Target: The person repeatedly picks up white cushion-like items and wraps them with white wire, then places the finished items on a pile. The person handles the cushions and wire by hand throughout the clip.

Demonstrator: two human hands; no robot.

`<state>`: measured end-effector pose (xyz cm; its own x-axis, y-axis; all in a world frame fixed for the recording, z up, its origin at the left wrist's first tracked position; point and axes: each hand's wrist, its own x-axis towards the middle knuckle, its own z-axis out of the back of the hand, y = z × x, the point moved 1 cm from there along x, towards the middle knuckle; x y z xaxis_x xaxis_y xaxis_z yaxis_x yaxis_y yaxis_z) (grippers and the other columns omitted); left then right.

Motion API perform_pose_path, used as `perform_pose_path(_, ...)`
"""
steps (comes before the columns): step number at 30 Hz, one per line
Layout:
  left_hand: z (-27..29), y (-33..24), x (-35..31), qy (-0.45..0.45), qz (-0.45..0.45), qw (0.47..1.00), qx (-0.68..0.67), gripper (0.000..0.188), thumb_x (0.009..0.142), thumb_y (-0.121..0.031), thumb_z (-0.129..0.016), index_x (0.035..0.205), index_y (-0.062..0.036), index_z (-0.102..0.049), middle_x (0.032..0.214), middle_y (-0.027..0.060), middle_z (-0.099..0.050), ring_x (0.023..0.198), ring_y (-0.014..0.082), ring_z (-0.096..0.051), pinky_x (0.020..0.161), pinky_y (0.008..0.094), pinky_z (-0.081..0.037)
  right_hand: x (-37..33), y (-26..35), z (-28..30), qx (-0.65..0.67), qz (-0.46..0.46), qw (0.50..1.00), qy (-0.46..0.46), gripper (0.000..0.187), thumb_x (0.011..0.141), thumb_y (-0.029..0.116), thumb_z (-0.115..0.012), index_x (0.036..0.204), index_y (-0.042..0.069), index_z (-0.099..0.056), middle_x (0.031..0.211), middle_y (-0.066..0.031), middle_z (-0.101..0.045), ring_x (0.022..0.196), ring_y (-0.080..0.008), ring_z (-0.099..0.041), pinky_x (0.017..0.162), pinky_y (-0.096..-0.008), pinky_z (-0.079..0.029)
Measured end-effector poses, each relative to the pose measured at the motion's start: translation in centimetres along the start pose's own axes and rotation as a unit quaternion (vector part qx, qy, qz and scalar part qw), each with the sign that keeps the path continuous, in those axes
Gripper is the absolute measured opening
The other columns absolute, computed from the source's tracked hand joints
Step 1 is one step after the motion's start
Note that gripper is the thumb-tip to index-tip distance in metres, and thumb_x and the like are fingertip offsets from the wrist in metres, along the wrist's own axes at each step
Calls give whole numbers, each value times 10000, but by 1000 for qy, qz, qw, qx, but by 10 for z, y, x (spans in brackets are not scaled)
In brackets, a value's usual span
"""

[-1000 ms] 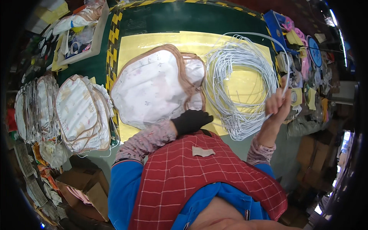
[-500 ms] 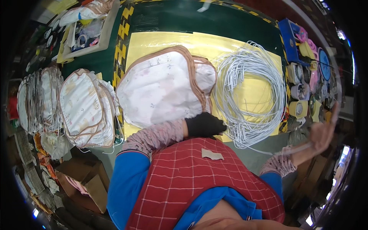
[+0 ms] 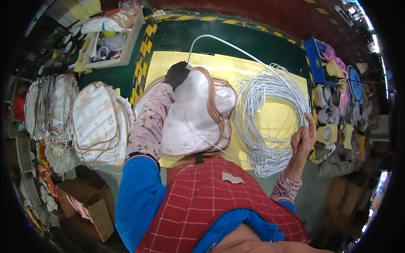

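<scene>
A stack of white printed fabric pieces (image 3: pixel 190 130) with brown bound edges lies in front of me. My left hand (image 3: pixel 177 75), in a black glove, is closed at the far edge of the top piece. One end of a white wire (image 3: pixel 230 42) meets the glove there; the fingertips are hidden. From there the wire arches over the far side to my bare right hand (image 3: pixel 302 137), whose fingers are curled round it with the index finger pointing up. Its other end curves back across the fabric. Between the hands lies a large coil of white wires (image 3: pixel 242 114).
More brown-edged fabric pieces (image 3: pixel 95 118) are piled at the left. A grey-white bin (image 3: pixel 107 63) of odds and ends stands at the far left, a blue bin (image 3: pixel 315 59) and small tubs at the right. A cardboard box (image 3: pixel 90 206) sits below, left of me.
My left hand has moved from the near edge of the fabric stack to its far edge. My right hand has come inward from the far right, and the wire now arches between both hands.
</scene>
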<state>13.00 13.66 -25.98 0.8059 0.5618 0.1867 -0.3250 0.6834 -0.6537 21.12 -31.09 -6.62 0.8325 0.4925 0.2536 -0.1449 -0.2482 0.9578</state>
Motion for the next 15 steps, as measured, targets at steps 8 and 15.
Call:
perform_pose_path(8,138,-128,-70,-112,-169,958,-204,133,834,-87,-469,876,7,-554,807,146,-585,745,283,-557,676,338,-436,-16,30,5,146,-1,989,26,390,956,108,-407,1276,-115,-388,436,63,-312,299,-3,-241,275,-162,-209)
perform_pose_path(15,158,-130,-109,-218,-224,945,-96,193,813,-20,-510,995,17,-559,927,163,-584,840,301,-564,744,328,-440,-28,36,24,176,-30,981,81,380,938,109,-440,1248,-111,-423,436,65,-316,298,-6,-249,282,-159,-216)
